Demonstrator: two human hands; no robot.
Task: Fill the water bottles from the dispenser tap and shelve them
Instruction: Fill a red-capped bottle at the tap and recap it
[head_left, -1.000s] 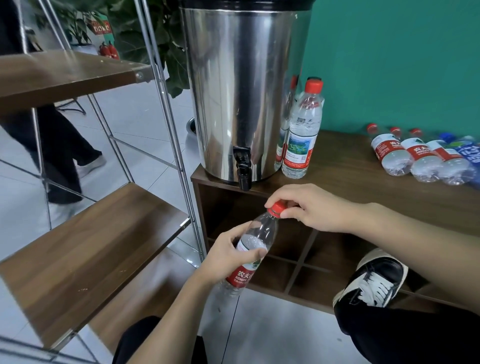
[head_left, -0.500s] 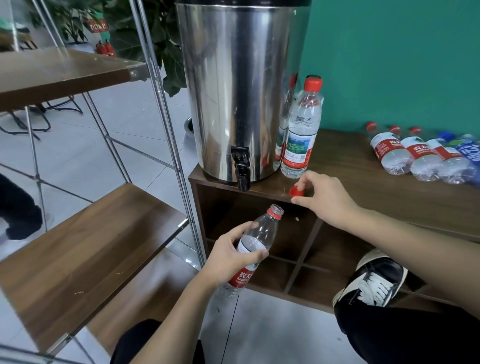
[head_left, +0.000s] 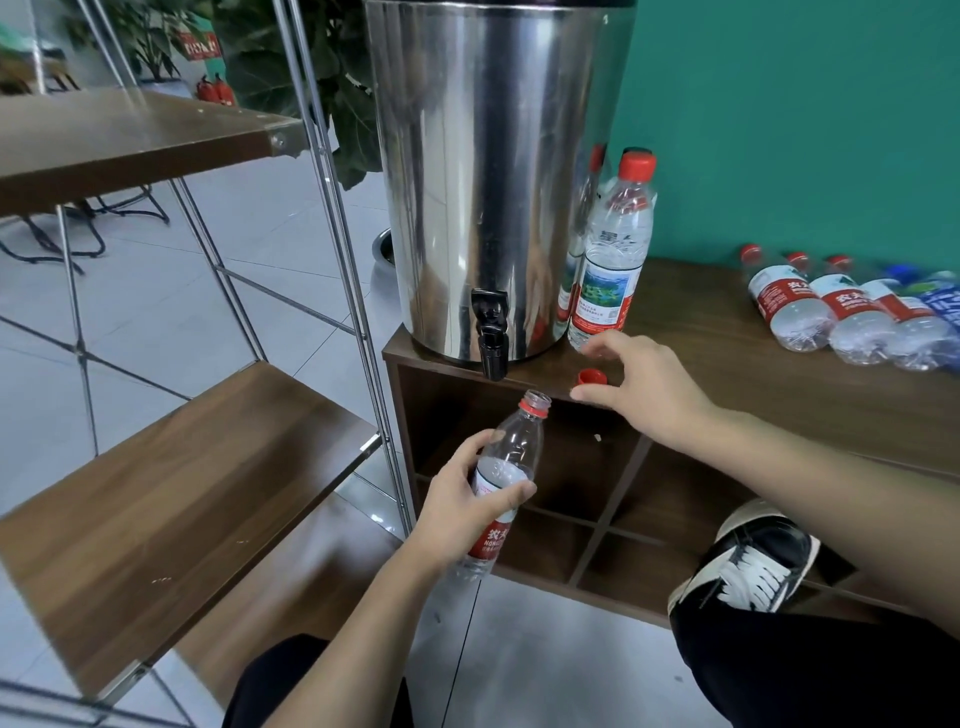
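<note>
The open bottle (head_left: 506, 470) is clear plastic with a red label and a red neck ring, uncapped, tilted with its mouth up and to the right, just below and right of the black tap (head_left: 490, 332). Its red cap (head_left: 591, 377) lies on the cabinet top near the tap. The steel dispenser (head_left: 488, 171) stands at the cabinet's left end. One capped bottle (head_left: 613, 249) stands upright at its right; more capped bottles (head_left: 841, 312) lie side by side at far right.
</note>
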